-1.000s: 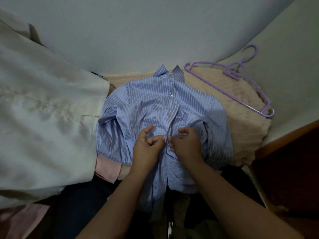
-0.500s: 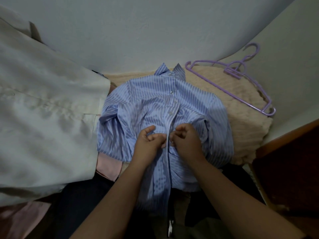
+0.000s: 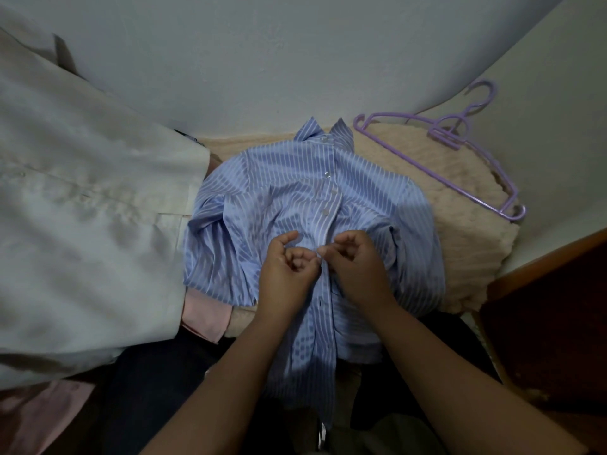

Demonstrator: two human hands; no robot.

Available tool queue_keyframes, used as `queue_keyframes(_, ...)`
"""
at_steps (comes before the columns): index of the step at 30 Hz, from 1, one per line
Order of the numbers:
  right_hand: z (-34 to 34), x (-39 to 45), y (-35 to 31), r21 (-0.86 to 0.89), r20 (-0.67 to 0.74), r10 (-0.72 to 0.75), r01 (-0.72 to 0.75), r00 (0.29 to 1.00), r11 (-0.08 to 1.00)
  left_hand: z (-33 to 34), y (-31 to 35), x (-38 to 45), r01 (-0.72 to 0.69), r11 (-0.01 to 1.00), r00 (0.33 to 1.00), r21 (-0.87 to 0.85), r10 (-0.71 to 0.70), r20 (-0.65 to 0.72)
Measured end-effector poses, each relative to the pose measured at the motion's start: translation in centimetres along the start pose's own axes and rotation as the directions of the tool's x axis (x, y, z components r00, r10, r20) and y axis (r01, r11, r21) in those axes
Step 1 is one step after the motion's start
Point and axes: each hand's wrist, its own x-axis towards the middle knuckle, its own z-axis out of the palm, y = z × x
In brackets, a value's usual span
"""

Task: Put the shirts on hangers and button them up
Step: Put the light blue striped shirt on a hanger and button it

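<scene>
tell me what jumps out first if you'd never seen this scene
A blue striped shirt lies spread in the middle, and the left hand and right hand pinch its button placket halfway down. A purple hanger lies bare on the cream blanket to the right; a pale beige shirt fills the left.

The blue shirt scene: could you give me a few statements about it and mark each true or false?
1. Both hands, left and right, pinch the blue shirt at its button line. True.
2. The purple hanger is inside the shirt. False: it lies apart, to the right on the cream blanket.
3. The shirt's collar points away from the person. True.
4. The shirt is plain red. False: it is blue with white stripes.
</scene>
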Motion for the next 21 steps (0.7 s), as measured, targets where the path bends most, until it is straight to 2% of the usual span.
queue_keyframes(5, 0.0, 0.3, 0.1, 0.023, -0.005, 0.039, -0.039, 0.999, 0.999, -0.2, -0.1, 0.0, -0.014, 0.999, 1.0, 0.033, 0.013, 0.009)
queue_keyframes(9, 0.1, 0.5, 0.0, -0.026, -0.02, 0.049, -0.049, 0.999, 0.998, -0.1, -0.1, -0.1, -0.054, 0.993, 0.998, 0.108, 0.055, -0.006)
queue_keyframes(14, 0.4, 0.4, -0.1, -0.126, -0.088, 0.027, -0.038, 0.996, 0.991, 0.5, -0.1, -0.5, -0.073, 0.981, 0.994, 0.178, 0.086, -0.067)
queue_keyframes(21, 0.9, -0.1, 0.3, -0.077, -0.206, 0.042, -0.059, 0.978, 0.995, 0.9, -0.3, -0.7, -0.067, 0.984, 0.993, 0.162, 0.081, -0.08)
